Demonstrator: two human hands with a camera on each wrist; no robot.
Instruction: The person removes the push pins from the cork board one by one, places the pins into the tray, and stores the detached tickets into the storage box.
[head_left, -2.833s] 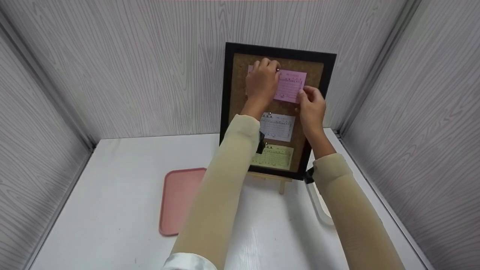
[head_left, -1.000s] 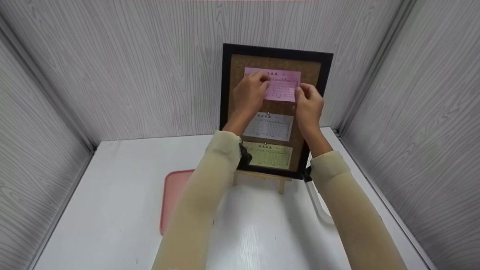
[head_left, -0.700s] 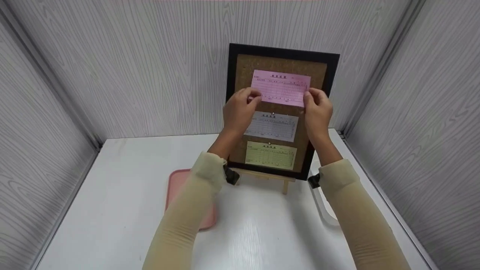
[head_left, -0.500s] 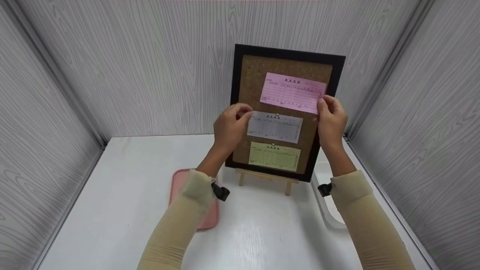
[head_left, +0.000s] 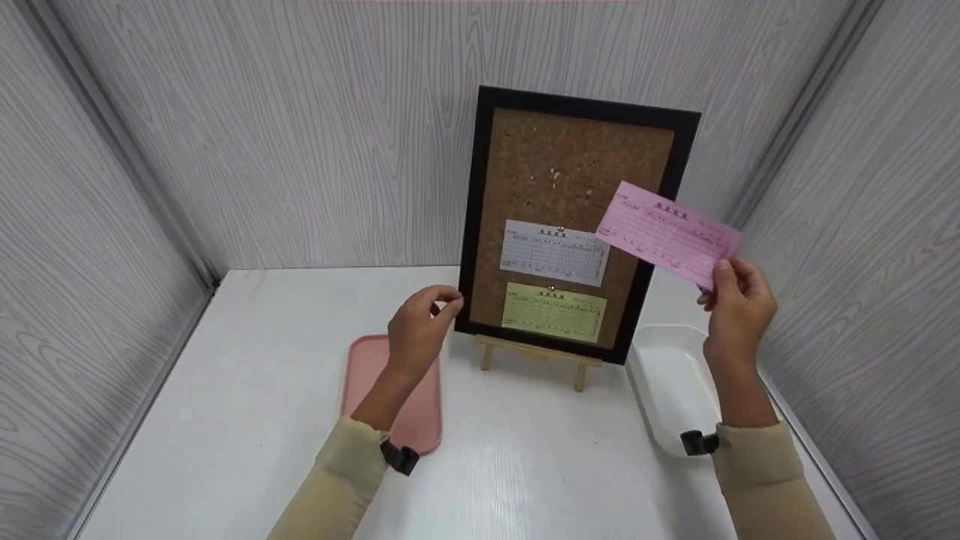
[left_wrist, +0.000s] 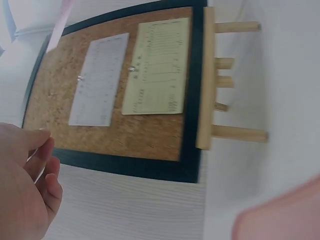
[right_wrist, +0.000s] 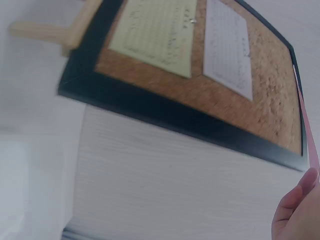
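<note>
A right hand (head_left: pixel 739 319) pinches a pink slip (head_left: pixel 667 232) by its lower right corner, the paper stretching up and left from the thumb, partly before a framed corkboard (head_left: pixel 600 154); the left hand (head_left: pixel 418 330) presses fingertips together, any hold unclear.

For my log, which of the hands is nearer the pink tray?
Left: in the head view, the left hand overlaps the pink tray; the right hand is past the right side of the corkboard.
</note>
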